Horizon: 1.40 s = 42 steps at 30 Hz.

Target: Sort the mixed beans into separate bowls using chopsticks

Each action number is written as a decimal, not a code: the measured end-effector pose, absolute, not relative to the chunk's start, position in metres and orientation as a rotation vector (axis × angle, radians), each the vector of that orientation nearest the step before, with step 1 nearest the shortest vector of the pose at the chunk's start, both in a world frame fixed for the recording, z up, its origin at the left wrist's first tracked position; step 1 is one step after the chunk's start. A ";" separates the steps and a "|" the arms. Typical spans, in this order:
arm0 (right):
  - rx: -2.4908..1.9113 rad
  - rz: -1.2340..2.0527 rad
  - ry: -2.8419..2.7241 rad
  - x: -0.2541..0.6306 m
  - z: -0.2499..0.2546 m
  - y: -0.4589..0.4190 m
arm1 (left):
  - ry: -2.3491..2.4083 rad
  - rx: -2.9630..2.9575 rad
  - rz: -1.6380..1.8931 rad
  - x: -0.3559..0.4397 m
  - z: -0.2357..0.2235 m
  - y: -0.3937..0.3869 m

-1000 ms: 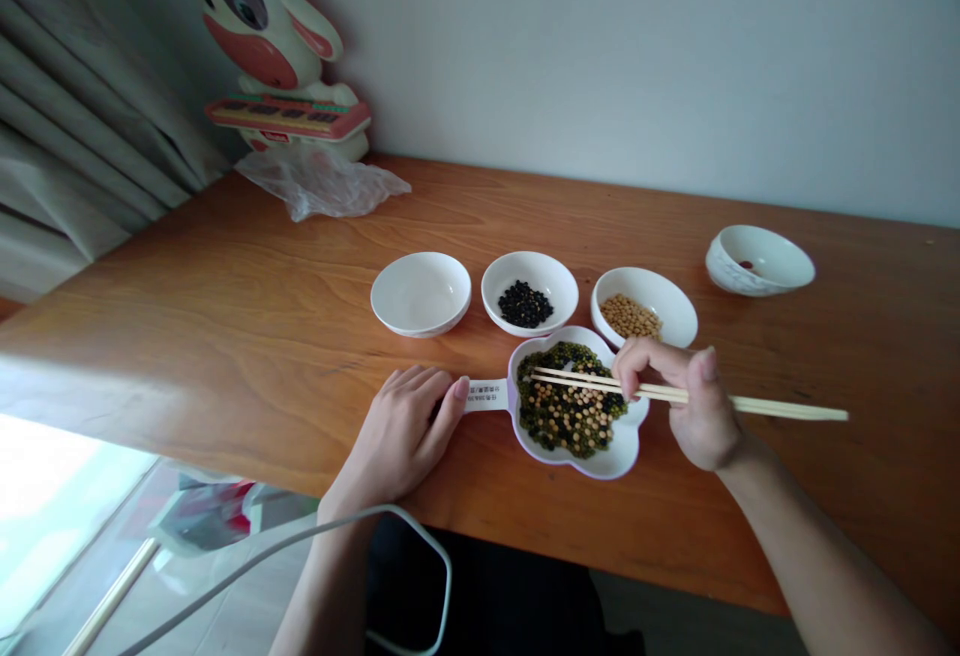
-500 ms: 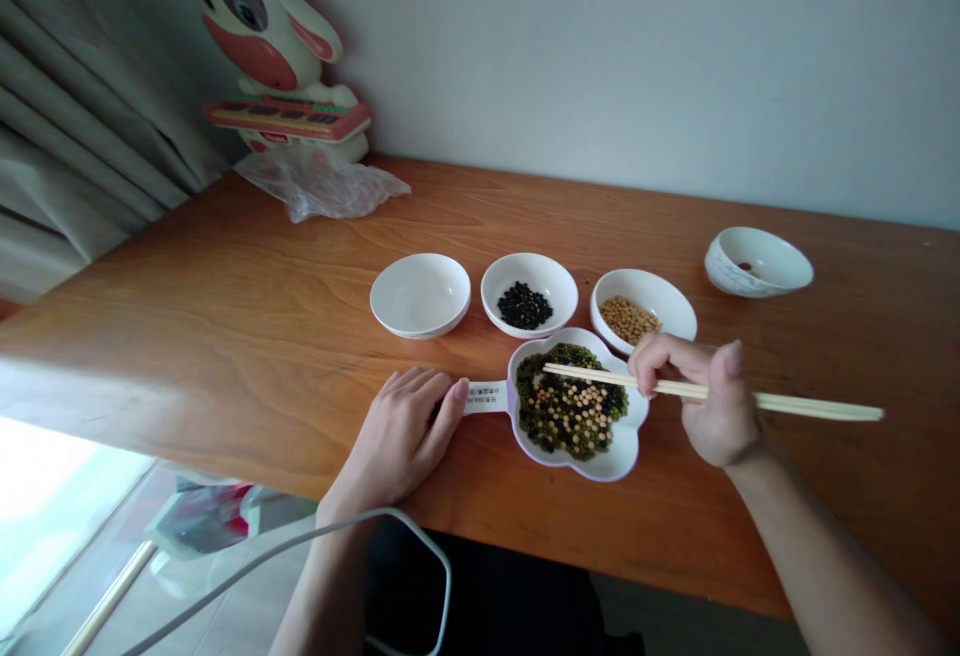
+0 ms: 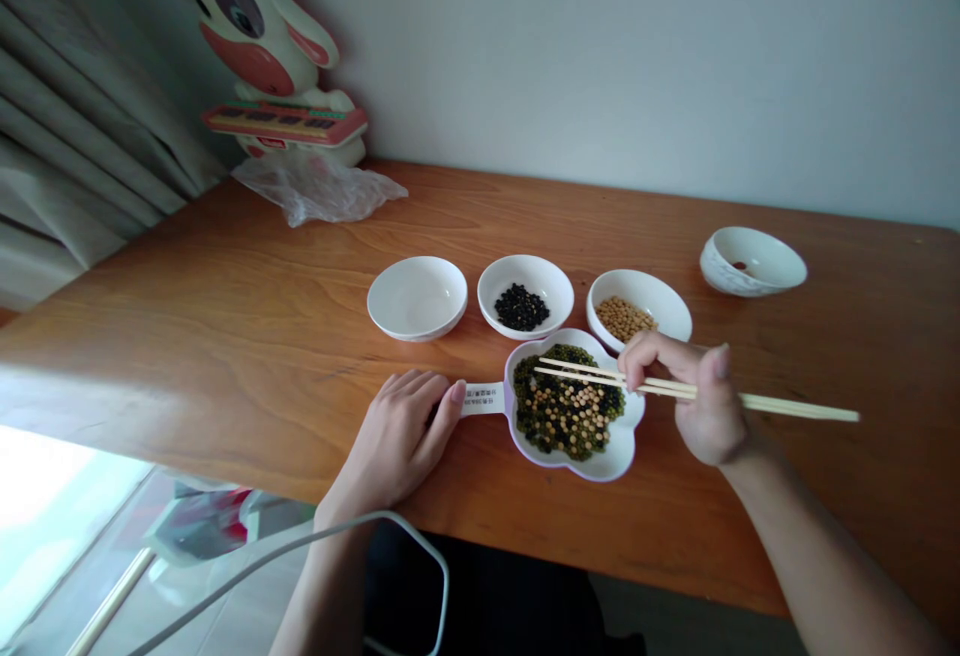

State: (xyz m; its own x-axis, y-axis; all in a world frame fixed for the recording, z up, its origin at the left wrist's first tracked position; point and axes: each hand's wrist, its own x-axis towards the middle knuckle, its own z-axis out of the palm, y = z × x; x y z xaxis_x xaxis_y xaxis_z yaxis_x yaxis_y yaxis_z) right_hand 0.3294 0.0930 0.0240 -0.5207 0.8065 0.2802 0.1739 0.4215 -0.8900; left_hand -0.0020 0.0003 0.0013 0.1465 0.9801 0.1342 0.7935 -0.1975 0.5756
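My left hand (image 3: pixel 409 436) is closed around the end of the handle of a white flower-shaped dish with a lilac rim (image 3: pixel 619 456). Green, black and tan beans (image 3: pixel 570 406) lie mixed in the dish. A pair of wooden chopsticks (image 3: pixel 795 406) is held in my right hand (image 3: pixel 697 391), their tips apart over the upper left of the beans. I cannot make out any bean between the tips. Behind the dish stand a white bowl of black beans (image 3: pixel 523 308), a white bowl of tan beans (image 3: pixel 626 317) and a bare white bowl (image 3: pixel 417 298).
A patterned white bowl (image 3: pixel 753 261) with a few small bits inside stands at the back right. A cow-shaped toy keyboard (image 3: pixel 285 121) and a crumpled plastic bag (image 3: pixel 322 191) sit at the back left. A pale cable (image 3: pixel 300 541) crosses in front of my left forearm.
The chopstick tips have spread apart from being close together. My right hand and the chopsticks have shifted slightly left. My left hand keeps its grip on the handle.
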 end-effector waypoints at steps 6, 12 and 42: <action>-0.838 1.073 -2.001 0.327 0.018 0.094 | 1.695 2.059 0.696 -0.002 0.001 0.000; -0.828 1.049 -2.024 0.326 0.022 0.093 | 1.687 2.072 0.699 -0.001 0.001 0.001; -0.743 0.986 -1.324 0.318 0.040 0.100 | 1.673 2.055 0.666 -0.003 0.000 0.001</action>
